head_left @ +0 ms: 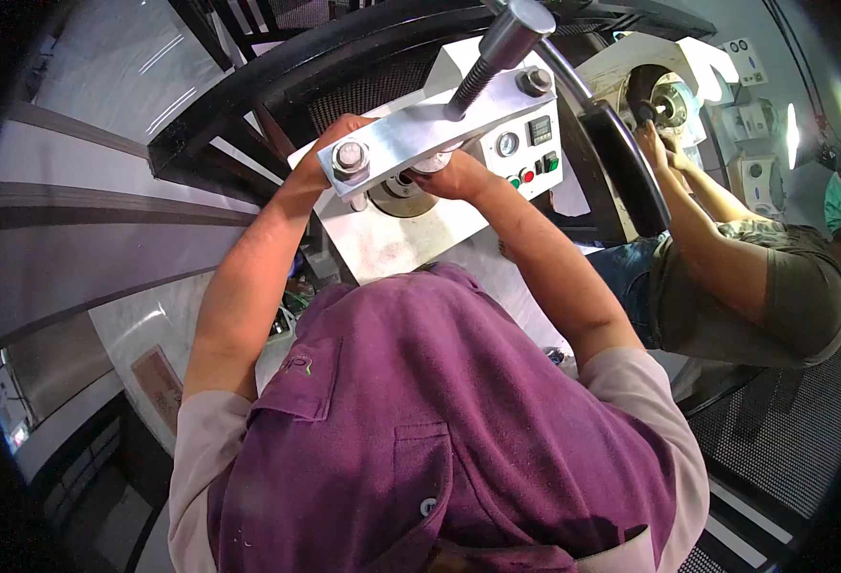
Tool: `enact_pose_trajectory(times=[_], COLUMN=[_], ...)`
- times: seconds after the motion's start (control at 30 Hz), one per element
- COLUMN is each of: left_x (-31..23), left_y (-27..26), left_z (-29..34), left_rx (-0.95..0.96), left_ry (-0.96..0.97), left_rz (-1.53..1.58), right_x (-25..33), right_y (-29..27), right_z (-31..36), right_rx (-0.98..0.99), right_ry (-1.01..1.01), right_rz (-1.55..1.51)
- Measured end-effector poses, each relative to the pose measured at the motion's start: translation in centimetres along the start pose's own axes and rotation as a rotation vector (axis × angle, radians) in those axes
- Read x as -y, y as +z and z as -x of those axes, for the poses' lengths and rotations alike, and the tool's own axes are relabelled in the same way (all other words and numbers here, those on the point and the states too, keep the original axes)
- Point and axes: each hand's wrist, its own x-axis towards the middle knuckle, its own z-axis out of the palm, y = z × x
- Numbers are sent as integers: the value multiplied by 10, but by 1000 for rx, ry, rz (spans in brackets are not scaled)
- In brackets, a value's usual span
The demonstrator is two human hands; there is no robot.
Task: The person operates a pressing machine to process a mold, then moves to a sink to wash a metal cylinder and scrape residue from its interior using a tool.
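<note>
Background shows co-worker [793, 301] at right. Your right hand [461, 177] touches pale round piece [431, 164] under metal bar [392, 141], perhaps to steady it; left hand [342, 127] behind bar; cannot tell either grip.

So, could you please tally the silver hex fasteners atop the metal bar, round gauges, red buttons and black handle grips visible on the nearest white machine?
Silver hex fasteners: 2
White-faced round gauge: 1
Round red button: 1
Black cylindrical handle grip: 1
Total: 5
</note>
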Motion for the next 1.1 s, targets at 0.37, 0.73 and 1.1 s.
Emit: enact_pose_trajectory(times=[0.37,0.73,1.1], left_x=[-10,-8,-16], left_y=[11,15,24], left_z=[0,8,29], left_rx=[-271,-399,-394], left_ry=[19,-100,119], left_rz=[-291,-146,-147], right_x=[17,9,-2], right_y=[19,18,9], right_z=[8,2,-8], right_rx=[-329,-209,-10], right_ry=[368,363,119], right_rz=[-193,-442,-284])
